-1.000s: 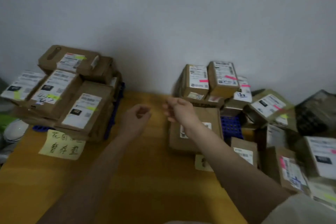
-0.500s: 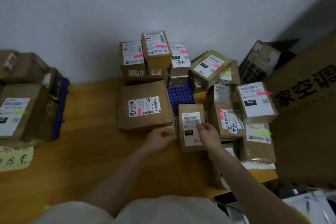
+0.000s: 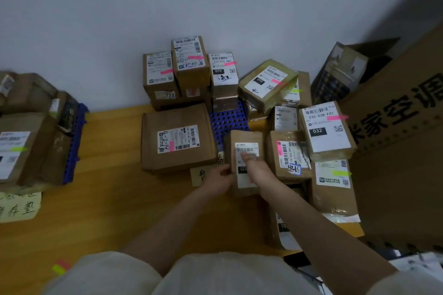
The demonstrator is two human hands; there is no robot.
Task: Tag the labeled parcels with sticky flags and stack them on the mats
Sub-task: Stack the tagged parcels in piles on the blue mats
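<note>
Small brown parcel (image 3: 247,148) lies on the wooden table (image 3: 115,203), its far end on the blue mat (image 3: 226,121), between a large box (image 3: 178,137) and a pink-flagged parcel (image 3: 288,154). Left hand (image 3: 220,181) grips its left edge; right hand (image 3: 257,167) lies on its white label, fingers extended.

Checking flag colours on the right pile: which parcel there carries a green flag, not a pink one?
The front-right parcel, below the "032" box; its green flag sticks off the label's right edge.
</note>
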